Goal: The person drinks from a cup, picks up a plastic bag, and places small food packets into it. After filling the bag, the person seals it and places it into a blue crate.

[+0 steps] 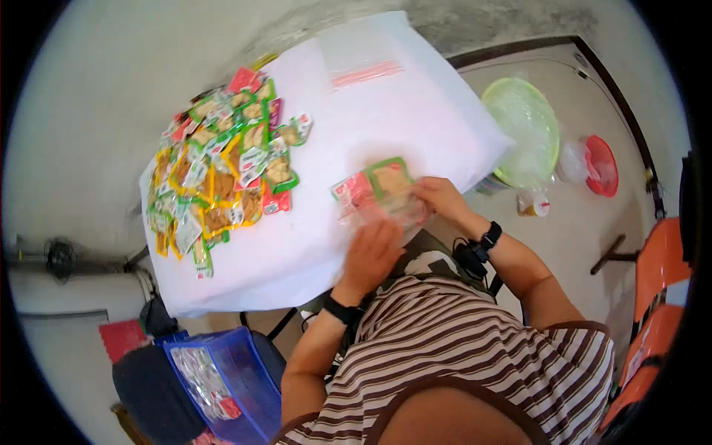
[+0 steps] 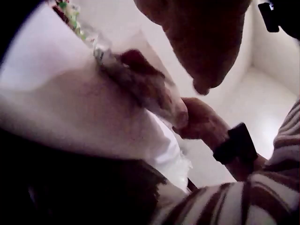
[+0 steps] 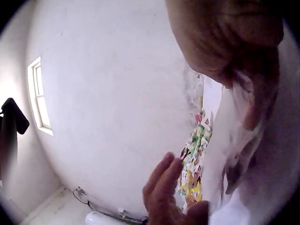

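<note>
A clear plastic bag holding a green-edged packet (image 1: 391, 178) and a red-and-white packet (image 1: 354, 191) lies at the table's front edge in the head view. My right hand (image 1: 443, 200) pinches the bag's right edge; the right wrist view shows that hand (image 3: 234, 42) with thumb and fingers on the clear film (image 3: 243, 84). Over the bag's near left part is my left hand (image 1: 373, 254), its fingers extended. In the right wrist view the left hand (image 3: 166, 197) appears with fingers raised and apart; whether it touches the bag is unclear.
A pile of colourful snack packets (image 1: 222, 170) covers the left of the white-covered table (image 1: 348, 126). Empty clear bags (image 1: 363, 67) lie at the back. Right of the table stand a green basin (image 1: 523, 130) and a red basin (image 1: 604, 167); a blue crate (image 1: 248, 378) is lower left.
</note>
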Demonstrator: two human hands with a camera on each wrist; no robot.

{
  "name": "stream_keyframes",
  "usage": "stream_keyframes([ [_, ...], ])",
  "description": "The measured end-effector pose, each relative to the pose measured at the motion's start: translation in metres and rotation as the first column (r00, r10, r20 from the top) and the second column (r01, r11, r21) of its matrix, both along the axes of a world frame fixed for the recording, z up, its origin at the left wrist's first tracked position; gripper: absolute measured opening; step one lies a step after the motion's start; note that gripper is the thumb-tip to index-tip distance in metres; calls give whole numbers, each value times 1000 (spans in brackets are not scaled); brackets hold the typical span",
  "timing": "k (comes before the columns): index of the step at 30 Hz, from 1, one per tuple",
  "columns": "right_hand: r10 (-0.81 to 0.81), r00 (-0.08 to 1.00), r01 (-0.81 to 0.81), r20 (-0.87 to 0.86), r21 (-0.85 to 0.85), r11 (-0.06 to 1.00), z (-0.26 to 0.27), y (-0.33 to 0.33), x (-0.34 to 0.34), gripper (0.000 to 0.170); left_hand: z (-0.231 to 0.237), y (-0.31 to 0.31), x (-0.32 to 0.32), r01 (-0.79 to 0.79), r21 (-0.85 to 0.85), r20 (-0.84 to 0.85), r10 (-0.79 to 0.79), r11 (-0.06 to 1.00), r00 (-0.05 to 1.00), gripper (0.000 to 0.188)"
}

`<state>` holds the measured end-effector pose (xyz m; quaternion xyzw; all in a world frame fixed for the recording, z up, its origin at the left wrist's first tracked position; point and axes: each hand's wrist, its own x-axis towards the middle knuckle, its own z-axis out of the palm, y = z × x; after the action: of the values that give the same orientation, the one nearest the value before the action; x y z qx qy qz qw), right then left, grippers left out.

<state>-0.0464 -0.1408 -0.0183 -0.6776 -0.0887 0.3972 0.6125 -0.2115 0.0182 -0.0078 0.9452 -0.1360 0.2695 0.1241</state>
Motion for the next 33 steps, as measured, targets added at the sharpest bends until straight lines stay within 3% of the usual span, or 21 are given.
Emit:
stream_keyframes([
  [2, 28, 992, -22, 123, -50, 999, -10, -2, 7, 17, -18, -5, 9, -104, 67, -211, 116, 992, 970, 45],
  [3, 66, 990, -57, 128, -71, 996, -18, -4, 10, 15, -18, 1, 15, -103, 128, -193, 127, 986, 973, 46],
  [4, -25, 996, 22, 81, 41, 999, -17, 0, 3, 16, -32, 5, 18, -101, -30, -91, 97, 994, 991, 47],
  [5, -20, 997, 17, 69, 47, 999, -24, -5, 7, 19, -36, 5, 22, -185, -50, -38, 184, 981, 982, 42],
  [6, 30, 990, -31, 140, 4, 1000, -22, -9, 12, 23, -31, 7, 24, -160, -148, -37, 156, 976, 987, 37],
  [7, 79, 933, -73, 351, -31, 997, -10, -10, 11, 30, -31, 7, 25, -195, -76, 1, 195, 978, 981, 37],
  [8, 15, 918, -13, 396, -7, 1000, 4, -2, 5, 38, -29, 7, 28, -214, -8, 34, 214, 977, 976, 36],
  [9, 3, 767, -24, 641, 24, 999, 2, -4, 4, 45, -26, 10, 27, -233, -29, 70, 235, 972, 970, 37],
  [11, 81, 666, -92, 741, -26, 995, 41, 12, -13, 47, -9, 24, 24, -269, -130, 80, 280, 954, 957, 34],
  [13, 341, 24, -298, 940, -319, 900, 67, 27, -22, 50, 9, 41, 15, -244, -381, -56, 241, 892, 969, 33],
  [14, 357, 208, -386, 911, -259, 885, 63, 36, -18, 53, 10, 48, 12, -258, -374, -49, 259, 891, 965, 33],
  [18, 340, 141, -519, 930, -223, 825, 98, 89, -50, 47, 40, 78, -70, -285, -619, -85, 298, 732, 951, 45],
  [21, 344, 151, -628, 927, -179, 757, 109, 117, -73, 41, 87, 96, -196, -506, -585, -144, 533, 634, 834, 52],
  [22, 345, 153, -633, 926, -176, 753, 110, 123, -82, 41, 135, 90, -240, -674, -609, -364, 608, 418, 706, 49],
  [23, 382, 189, -661, 905, -170, 731, 110, 129, -90, 37, 133, 99, -286, -779, -457, -258, 774, 429, 578, 45],
  [24, 419, 223, -688, 880, -162, 707, 110, 134, -97, 33, 154, 95, -329, -884, -366, -200, 904, 289, 379, 39],
  [25, 420, 226, -691, 879, -159, 705, 107, 137, -101, 33, 164, 96, -371, -896, -437, -288, 932, 76, 219, 32],
  [26, 457, 248, -703, 854, -166, 691, 104, 140, -106, 30, 167, 102, -414, -957, -265, -273, 961, -119, -44, 26],
  [27, 492, 267, -715, 829, -172, 678, 101, 143, -110, 27, 177, 103, -444, -927, -252, -326, 926, -277, -189, 24],
  [31, 527, 354, -739, 772, -115, 664, 87, 144, -122, 23, 126, 129, -589, -917, 76, -522, 768, -391, -371, 29],
  [33, 532, 353, -726, 770, -133, 675, 84, 143, -128, 21, 89, 138, -621, -932, 55, -649, 697, -358, -305, 29],
])
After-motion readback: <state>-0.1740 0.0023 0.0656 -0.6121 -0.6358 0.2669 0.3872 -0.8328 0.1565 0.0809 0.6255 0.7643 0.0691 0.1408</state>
